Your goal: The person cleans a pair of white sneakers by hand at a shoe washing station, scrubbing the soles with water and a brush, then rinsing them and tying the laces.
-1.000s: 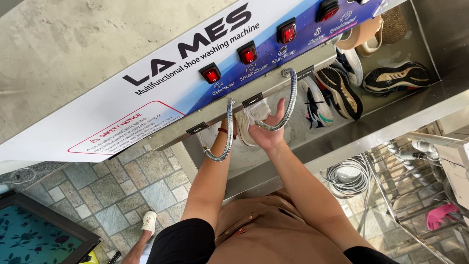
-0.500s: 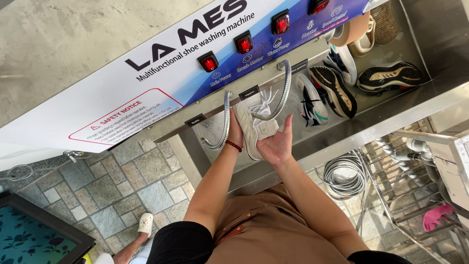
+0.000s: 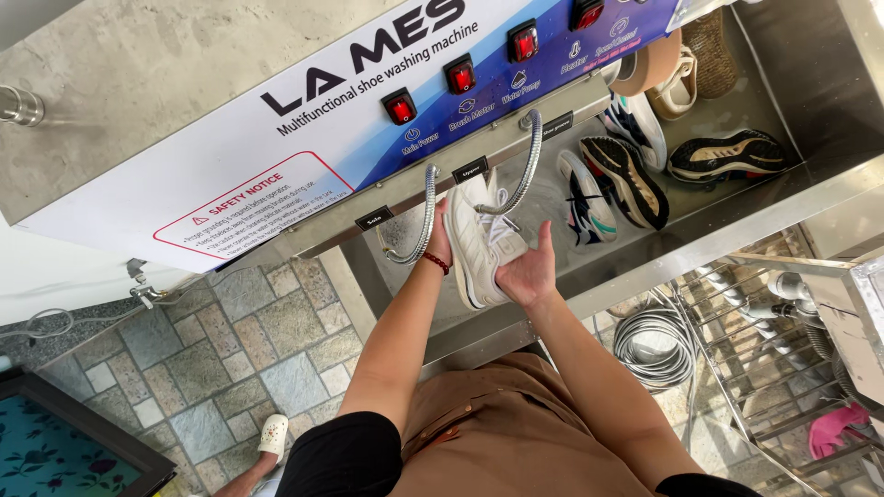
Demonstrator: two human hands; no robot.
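Both hands clasp a white sneaker (image 3: 481,244) over the steel wash trough (image 3: 737,235), the right hand (image 3: 527,271) cupped open-fingered against its side, the left hand (image 3: 440,241) mostly hidden behind it, apparently wrapped round, between two flexible metal hoses (image 3: 419,225).

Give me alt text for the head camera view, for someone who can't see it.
Seen from above, a person's left hand and right hand hold a white sneaker in a steel sink, between two bendable metal hoses. More shoes lie farther along the sink, below a white and blue panel with red switches.
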